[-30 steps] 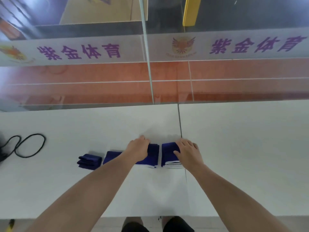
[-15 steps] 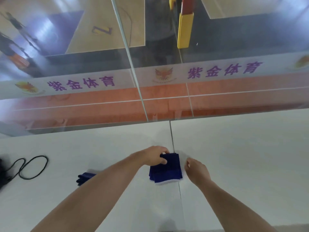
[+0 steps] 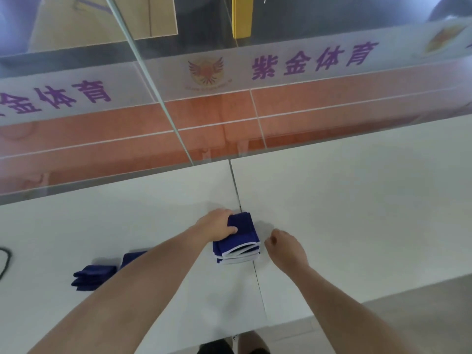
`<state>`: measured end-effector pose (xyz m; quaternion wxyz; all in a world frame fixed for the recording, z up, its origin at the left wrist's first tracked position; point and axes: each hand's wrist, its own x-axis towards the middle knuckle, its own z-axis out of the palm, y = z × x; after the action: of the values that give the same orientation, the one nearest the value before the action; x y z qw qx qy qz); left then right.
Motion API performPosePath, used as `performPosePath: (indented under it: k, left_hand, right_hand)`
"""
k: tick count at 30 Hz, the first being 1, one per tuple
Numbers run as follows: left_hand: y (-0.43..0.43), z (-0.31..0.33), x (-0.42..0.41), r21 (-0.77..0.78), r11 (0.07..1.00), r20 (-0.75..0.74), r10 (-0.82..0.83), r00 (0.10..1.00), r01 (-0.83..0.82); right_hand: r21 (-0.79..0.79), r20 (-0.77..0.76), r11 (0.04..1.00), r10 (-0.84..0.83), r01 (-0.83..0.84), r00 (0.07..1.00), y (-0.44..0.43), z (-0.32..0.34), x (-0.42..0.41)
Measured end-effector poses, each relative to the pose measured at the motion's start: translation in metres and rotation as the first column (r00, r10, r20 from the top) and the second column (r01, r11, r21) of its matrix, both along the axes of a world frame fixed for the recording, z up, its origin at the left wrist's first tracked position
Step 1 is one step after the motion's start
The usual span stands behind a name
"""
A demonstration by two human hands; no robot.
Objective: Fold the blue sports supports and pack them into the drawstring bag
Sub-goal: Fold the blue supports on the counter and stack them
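A matt, smooth white table point(image 3: 357, 213) is seen; soft blue cloth with white lining forms the folded supports point(image 3: 240, 241); a glossy, reflective glass panel point(image 3: 229, 118) stands at the far edge

A white worktop point(image 3: 357, 213), split by a seam point(image 3: 234, 182), carries a stack of folded blue supports point(image 3: 241, 238) on that seam; more folded supports point(image 3: 93, 274) and a black cord point(image 3: 5, 261) lie to the left

White table point(image 3: 357, 226) — blk cable point(image 3: 9, 256) far-left

The left forearm point(image 3: 153, 277) hides most of one blue support point(image 3: 132, 257); the black cord point(image 3: 10, 259) is cropped.
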<state>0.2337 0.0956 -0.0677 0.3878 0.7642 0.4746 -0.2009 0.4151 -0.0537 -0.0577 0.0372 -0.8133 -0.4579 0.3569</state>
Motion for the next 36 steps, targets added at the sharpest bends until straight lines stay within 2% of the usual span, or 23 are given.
performPosePath:
  k: [3, 5, 6, 8, 10, 11, 15, 19, 23, 27, 30, 33, 35, 36]
  left_hand:
    - [0.000, -0.002, -0.006, 0.003, 1.000, 0.008, 0.019, 1.000, -0.019]
    - [-0.001, -0.003, -0.011, -0.004, 1.000, 0.020, 0.020, 1.000, -0.020]
    - [-0.002, -0.004, -0.012, 0.001, 1.000, 0.024, 0.011, 1.000, -0.011]
    - [-0.008, -0.006, -0.016, 0.040, 0.999, 0.023, -0.013, 1.000, 0.012]
    - [-0.017, -0.007, -0.020, 0.083, 0.996, 0.019, -0.025, 1.000, 0.023]
    - [-0.022, -0.007, -0.023, 0.093, 0.995, 0.019, -0.022, 1.000, 0.020]
    - [-0.034, -0.006, -0.042, 0.050, 0.999, 0.047, 0.003, 0.999, -0.005]
    - [-0.035, -0.006, -0.056, -0.047, 0.983, 0.129, 0.183, 0.975, -0.178]
    - [-0.034, -0.001, -0.059, 0.028, 0.972, 0.133, 0.227, 0.965, -0.233]
    - [-0.033, 0.023, -0.058, -0.161, 0.927, 0.239, 0.369, 0.898, -0.338]
    - [-0.031, 0.034, -0.059, -0.328, 0.872, 0.284, 0.457, 0.843, -0.363]
    - [-0.031, 0.037, -0.055, -0.553, 0.742, 0.283, 0.595, 0.752, -0.379]
    - [-0.035, 0.033, -0.050, -0.528, 0.749, 0.252, 0.589, 0.768, -0.401]
    - [-0.037, 0.027, -0.049, -0.443, 0.800, 0.234, 0.540, 0.809, -0.406]
  right_hand:
    - [-0.100, -0.069, 0.993, -0.062, 0.055, 0.996, 0.008, 0.001, -0.014]
    - [-0.161, -0.183, 0.967, -0.226, 0.198, 0.957, 0.011, 0.001, -0.023]
    - [-0.196, -0.276, 0.928, -0.361, 0.316, 0.891, 0.012, 0.001, -0.028]
    - [-0.305, -0.402, 0.790, -0.613, 0.532, 0.680, 0.012, 0.003, -0.037]
    - [-0.357, -0.422, 0.689, -0.722, 0.631, 0.549, 0.011, 0.006, -0.042]
    - [-0.361, -0.418, 0.671, -0.737, 0.648, 0.530, 0.011, 0.007, -0.046]
    - [-0.278, -0.440, 0.730, -0.675, 0.624, 0.593, 0.015, 0.004, -0.055]
    - [-0.221, -0.427, 0.803, -0.590, 0.554, 0.685, 0.017, 0.005, -0.057]
    - [-0.220, -0.356, 0.815, -0.579, 0.537, 0.733, 0.011, 0.019, -0.063]
    - [-0.181, -0.279, 0.866, -0.499, 0.465, 0.821, 0.007, 0.025, -0.062]
    - [-0.144, -0.286, 0.847, -0.531, 0.512, 0.798, 0.009, 0.031, -0.056]
    - [-0.118, -0.343, 0.820, -0.563, 0.560, 0.752, 0.014, 0.036, -0.051]
    - [-0.110, -0.348, 0.819, -0.562, 0.563, 0.750, 0.017, 0.035, -0.047]
    - [-0.115, -0.356, 0.813, -0.571, 0.571, 0.740, 0.017, 0.034, -0.046]
